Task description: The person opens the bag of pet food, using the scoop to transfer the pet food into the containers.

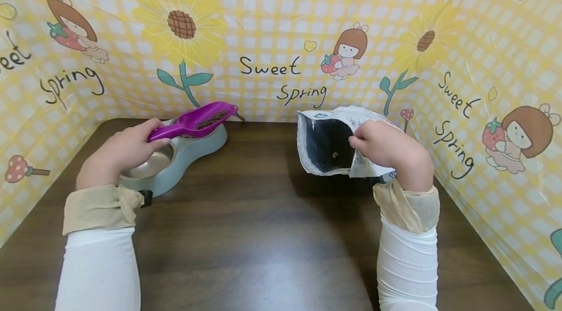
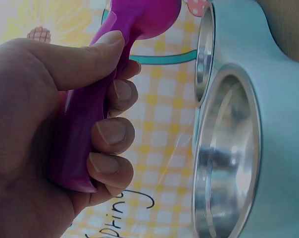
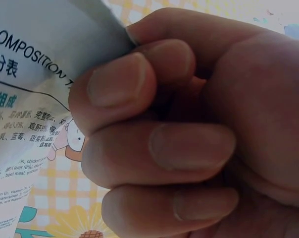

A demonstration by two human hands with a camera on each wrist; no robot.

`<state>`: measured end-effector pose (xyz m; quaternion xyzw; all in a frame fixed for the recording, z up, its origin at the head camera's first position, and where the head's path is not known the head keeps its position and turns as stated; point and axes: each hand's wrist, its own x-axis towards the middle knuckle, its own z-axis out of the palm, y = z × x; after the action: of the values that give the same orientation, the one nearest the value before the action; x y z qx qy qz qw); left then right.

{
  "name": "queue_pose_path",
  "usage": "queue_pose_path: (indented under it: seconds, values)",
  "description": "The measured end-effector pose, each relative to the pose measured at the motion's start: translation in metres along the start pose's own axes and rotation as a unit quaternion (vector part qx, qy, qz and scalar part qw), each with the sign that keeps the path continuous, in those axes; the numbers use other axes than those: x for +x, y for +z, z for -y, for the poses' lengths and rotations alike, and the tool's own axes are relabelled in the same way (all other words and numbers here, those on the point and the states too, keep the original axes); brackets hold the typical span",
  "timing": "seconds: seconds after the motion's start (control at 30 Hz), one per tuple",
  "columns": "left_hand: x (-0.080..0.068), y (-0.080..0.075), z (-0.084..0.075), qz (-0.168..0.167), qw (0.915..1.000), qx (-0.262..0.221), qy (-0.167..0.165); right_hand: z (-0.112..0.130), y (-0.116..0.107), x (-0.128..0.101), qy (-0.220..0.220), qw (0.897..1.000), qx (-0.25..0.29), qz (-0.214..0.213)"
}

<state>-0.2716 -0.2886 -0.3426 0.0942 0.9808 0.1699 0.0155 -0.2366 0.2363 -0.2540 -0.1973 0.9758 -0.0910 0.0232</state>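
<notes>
My left hand [image 1: 123,150] grips the handle of a purple scoop [image 1: 175,128], with the thumb along its top and the fingers wrapped round beneath. Brown kibble [image 1: 212,120] lies in the scoop, which is over the far part of a pale blue double pet bowl [image 1: 202,147]. A near steel bowl [image 2: 226,163] in that stand shows bare metal. At the right, my right hand [image 1: 391,147] pinches the open edge of a white printed food bag [image 1: 373,170]. The bag's mouth faces me and shows a dark inside with one small light piece in it.
A dark wooden table [image 1: 263,233] carries everything. Yellow checked cloth [image 1: 272,23] with printed flowers and figures rises as walls at the back and both sides. The bowl stands at the back left, the bag at the back right.
</notes>
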Motion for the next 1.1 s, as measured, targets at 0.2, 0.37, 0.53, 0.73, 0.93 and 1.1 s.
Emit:
queue_pose_path:
  seconds: [0.2,0.37,0.53,0.73,0.93,1.1]
  values:
    - [-0.002,-0.001,0.012,-0.001,0.9999,0.001,-0.013,0.001,-0.001,0.000,0.005,1.000,0.001,0.006]
    - [-0.006,-0.004,0.018,0.002,0.9998,0.000,-0.022,0.001,-0.001,0.000,0.007,1.000,0.001,0.007]
    - [-0.009,-0.008,0.019,-0.011,0.9995,0.004,-0.028,0.001,-0.001,0.000,0.003,1.000,-0.002,0.003]
    - [-0.011,-0.012,0.020,-0.007,0.9990,0.003,-0.045,0.000,0.000,0.001,-0.004,1.000,-0.001,-0.002]
    - [-0.011,-0.013,0.020,-0.012,0.9988,0.010,-0.046,0.001,0.001,0.001,-0.004,1.000,0.002,-0.001]
    - [-0.011,-0.014,0.016,-0.024,0.9984,0.021,-0.047,0.001,0.001,0.001,-0.008,1.000,-0.001,-0.003]
